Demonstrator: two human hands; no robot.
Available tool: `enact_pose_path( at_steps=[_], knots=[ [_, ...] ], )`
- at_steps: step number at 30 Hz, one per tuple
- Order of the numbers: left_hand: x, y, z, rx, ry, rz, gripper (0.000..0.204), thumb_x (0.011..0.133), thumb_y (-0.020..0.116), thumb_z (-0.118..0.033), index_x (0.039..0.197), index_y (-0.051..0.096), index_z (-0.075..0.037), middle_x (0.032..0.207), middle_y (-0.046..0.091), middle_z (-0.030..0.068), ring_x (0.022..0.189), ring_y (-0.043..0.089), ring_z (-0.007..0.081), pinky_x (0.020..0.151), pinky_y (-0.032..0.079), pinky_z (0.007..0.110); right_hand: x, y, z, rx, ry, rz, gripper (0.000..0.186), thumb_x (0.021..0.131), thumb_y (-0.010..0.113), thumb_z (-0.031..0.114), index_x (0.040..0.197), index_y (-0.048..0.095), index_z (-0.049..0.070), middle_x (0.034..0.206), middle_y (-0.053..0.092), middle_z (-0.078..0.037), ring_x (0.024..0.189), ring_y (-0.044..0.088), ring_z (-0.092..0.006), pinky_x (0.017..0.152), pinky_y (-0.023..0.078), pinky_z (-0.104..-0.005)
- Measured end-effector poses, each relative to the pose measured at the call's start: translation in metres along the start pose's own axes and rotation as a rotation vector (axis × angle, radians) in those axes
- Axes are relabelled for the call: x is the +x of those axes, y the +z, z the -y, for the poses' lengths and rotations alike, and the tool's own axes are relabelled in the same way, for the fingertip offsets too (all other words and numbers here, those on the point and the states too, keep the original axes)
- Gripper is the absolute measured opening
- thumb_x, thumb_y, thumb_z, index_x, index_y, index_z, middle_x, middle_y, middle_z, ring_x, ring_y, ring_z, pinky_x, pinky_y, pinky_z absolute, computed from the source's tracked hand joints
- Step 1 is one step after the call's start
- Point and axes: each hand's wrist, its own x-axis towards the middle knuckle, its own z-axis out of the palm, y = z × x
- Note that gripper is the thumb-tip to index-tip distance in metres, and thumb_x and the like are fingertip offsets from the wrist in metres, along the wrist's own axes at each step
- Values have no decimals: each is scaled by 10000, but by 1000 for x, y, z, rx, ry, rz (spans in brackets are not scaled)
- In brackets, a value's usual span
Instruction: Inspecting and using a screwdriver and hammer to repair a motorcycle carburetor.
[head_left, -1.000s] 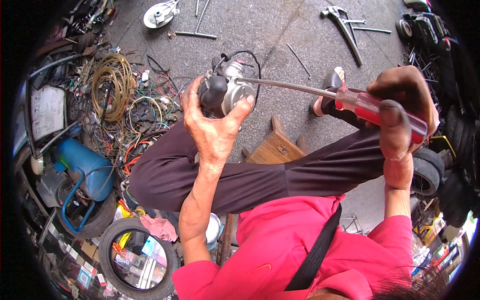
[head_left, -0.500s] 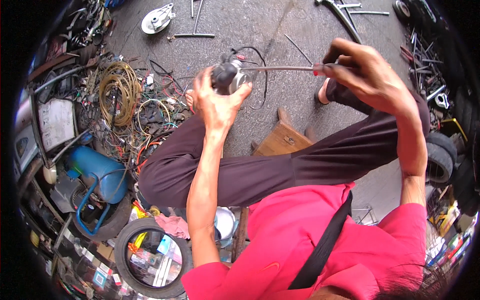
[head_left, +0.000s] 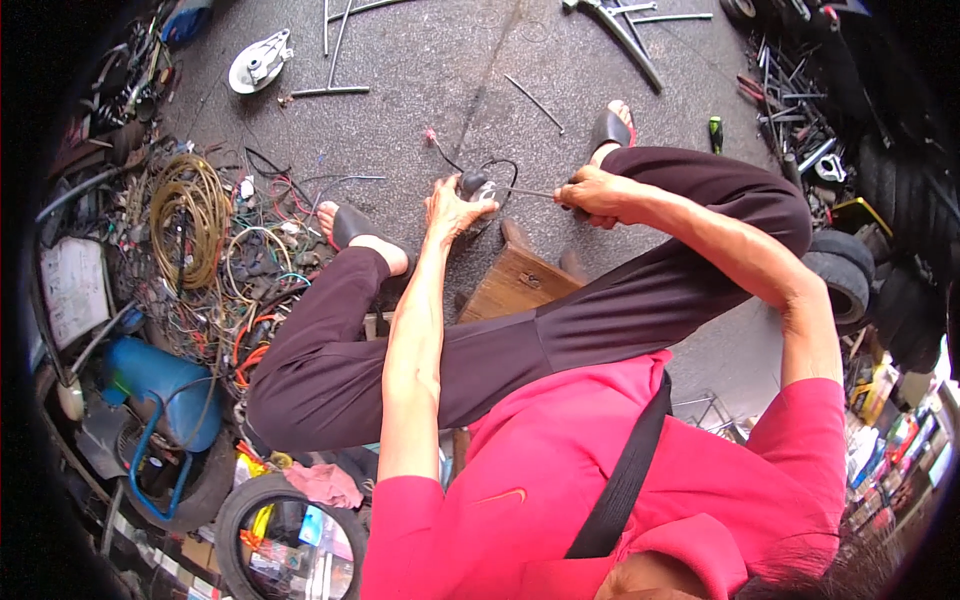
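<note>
Out over the floor between my feet, my left hand point(head_left: 455, 212) is closed around a small silvery metal part point(head_left: 487, 192) that looks like a carburetor. A black rubbery cap point(head_left: 473, 183) sits on its upper side, and a thin black cable loops from it, with a pinkish end point(head_left: 430, 136) lying beyond. My right hand point(head_left: 597, 196) grips a screwdriver; its handle is mostly hidden by my fingers. The screwdriver shaft point(head_left: 530, 192) points left, its tip at or close to the metal part; contact cannot be made out.
Below my hands stands a low wooden stool point(head_left: 520, 285). Beyond lie a thin rod point(head_left: 535, 105), a T-handle wrench point(head_left: 330, 92), a round metal hub plate point(head_left: 260, 64) and a green-black screwdriver point(head_left: 715, 135). Tangled wires and coiled hose point(head_left: 182, 225) crowd the left, tyres point(head_left: 838, 275) the right.
Both hands have lowered away from my head, still with the metal part and the screwdriver. My right hand has drawn closer to the left. The view has shifted, showing more of both feet.
</note>
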Motion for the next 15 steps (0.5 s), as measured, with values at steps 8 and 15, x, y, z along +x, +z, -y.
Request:
enact_pose_path(
  at_steps=[8, 15],
  knots=[
    [0, 15, 19, 153, 56, 130, 1011, 434, 854, -403, 1312, 451, -106, 1336, 375, 256, 1233, 355, 459, 1021, 350, 474, 19, 19, -2, 114, 222, 105, 242, 922, 478, 313, 801, 483, 104, 619, 407, 4, 415, 312, -91, 346, 209, -243],
    [10, 10, 22, 80, -25, 196, 963, 432, 840, -415, 1299, 482, -197, 1359, 323, 292, 1218, 388, 454, 1018, 362, 471, 13, 21, 0, 246, 213, 123, 171, 919, 472, 283, 883, 483, 116, 605, 399, 8, 405, 292, -79, 328, 186, -246]
  ],
)
